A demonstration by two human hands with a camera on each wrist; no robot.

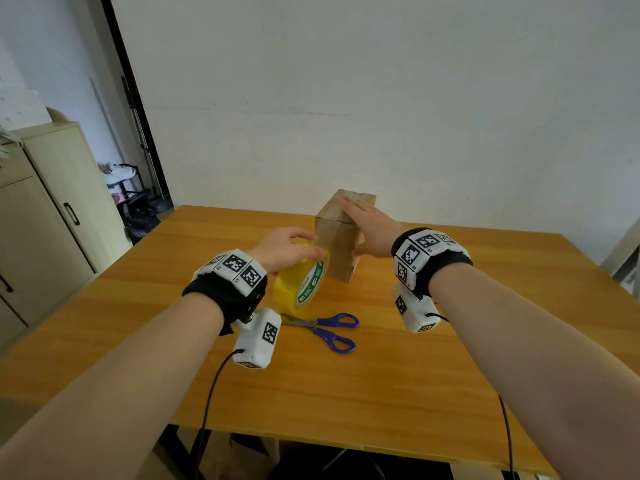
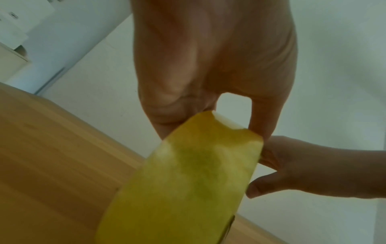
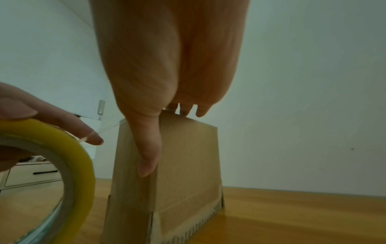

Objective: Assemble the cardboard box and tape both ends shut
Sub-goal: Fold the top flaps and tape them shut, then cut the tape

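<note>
A brown cardboard box (image 1: 337, 244) (image 3: 188, 165) stands upright on the wooden table (image 1: 433, 341). My right hand (image 1: 367, 223) lies flat over its top, fingers straight, with the thumb (image 3: 149, 148) pressed down the near side. My left hand (image 1: 287, 247) grips a yellow tape roll (image 1: 301, 278) (image 2: 179, 189) (image 3: 52, 148) just left of the box, tilted on edge. A clear strip of tape (image 3: 104, 130) stretches from the roll to the box's top edge.
Blue-handled scissors (image 1: 329, 329) lie on the table in front of the roll. A beige cabinet (image 1: 45, 220) stands at the left, with a dark rack (image 1: 128, 192) behind it. A white wall backs the table.
</note>
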